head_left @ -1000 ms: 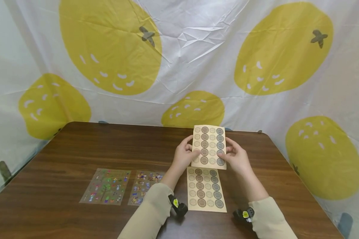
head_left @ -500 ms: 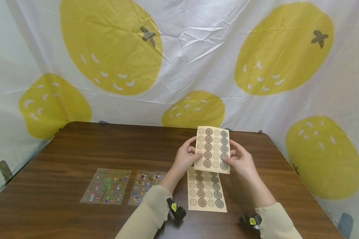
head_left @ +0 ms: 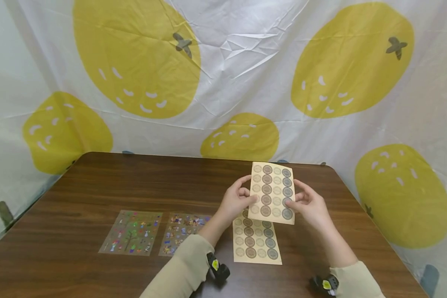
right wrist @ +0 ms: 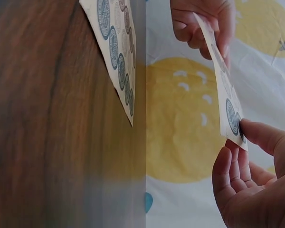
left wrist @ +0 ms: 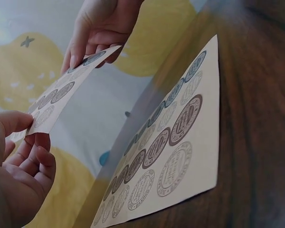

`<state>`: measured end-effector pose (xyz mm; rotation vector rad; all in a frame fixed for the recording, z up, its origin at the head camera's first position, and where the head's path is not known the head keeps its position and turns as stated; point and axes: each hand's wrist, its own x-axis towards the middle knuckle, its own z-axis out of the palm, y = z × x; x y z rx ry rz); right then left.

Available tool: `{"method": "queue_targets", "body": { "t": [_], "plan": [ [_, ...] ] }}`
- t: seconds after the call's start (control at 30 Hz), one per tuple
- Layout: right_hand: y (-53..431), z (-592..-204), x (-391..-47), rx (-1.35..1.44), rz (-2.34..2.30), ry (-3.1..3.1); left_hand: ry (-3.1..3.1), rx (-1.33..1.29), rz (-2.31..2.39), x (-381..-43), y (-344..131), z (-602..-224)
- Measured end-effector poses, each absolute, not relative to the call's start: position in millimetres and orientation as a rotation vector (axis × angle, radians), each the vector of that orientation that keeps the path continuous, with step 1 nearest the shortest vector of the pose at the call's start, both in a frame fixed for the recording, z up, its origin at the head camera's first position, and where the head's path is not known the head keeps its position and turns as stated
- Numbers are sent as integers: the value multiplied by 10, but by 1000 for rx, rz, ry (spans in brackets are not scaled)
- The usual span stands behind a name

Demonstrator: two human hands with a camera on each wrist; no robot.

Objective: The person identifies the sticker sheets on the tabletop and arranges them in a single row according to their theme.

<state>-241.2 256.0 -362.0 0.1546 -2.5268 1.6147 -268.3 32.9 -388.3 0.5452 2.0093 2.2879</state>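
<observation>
Both hands hold a cream sticker sheet [head_left: 272,192] with columns of round stamp-like stickers, raised above the table. My left hand [head_left: 236,200] pinches its left edge, thumb on the printed face and fingers behind. On the right edge, my right hand [head_left: 313,207] pinches it the same way. A second sheet of round stickers [head_left: 257,244] lies flat on the table below, its far part hidden by the raised one. In the left wrist view, a gap shows between the raised sheet [left wrist: 52,97] and the lying sheet [left wrist: 166,142].
Two clear sticker sheets lie left of the hands: one with a tree and small figures [head_left: 132,231], the other with small colourful characters [head_left: 180,227], partly covered by the left forearm. The brown wooden table [head_left: 97,182] ends at a white curtain [head_left: 242,74] with yellow fruit prints.
Both hands have moved right and a little nearer with the held sheet, which now covers more of the lying sheet's upper right. The sheets on the table have stayed put.
</observation>
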Motion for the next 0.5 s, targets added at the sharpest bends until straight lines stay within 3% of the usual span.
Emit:
{"method": "queue_targets", "body": {
  "t": [0.17, 0.5],
  "plan": [
    [2621, -3629, -2346, 178, 1602, -2527, 1989, 580, 2261, -2571, 337, -3793],
    [2733, -3660, -2238, 192, 1538, -2565, 2003, 597, 2195, -2614, 440, -3992]
  ]
}}
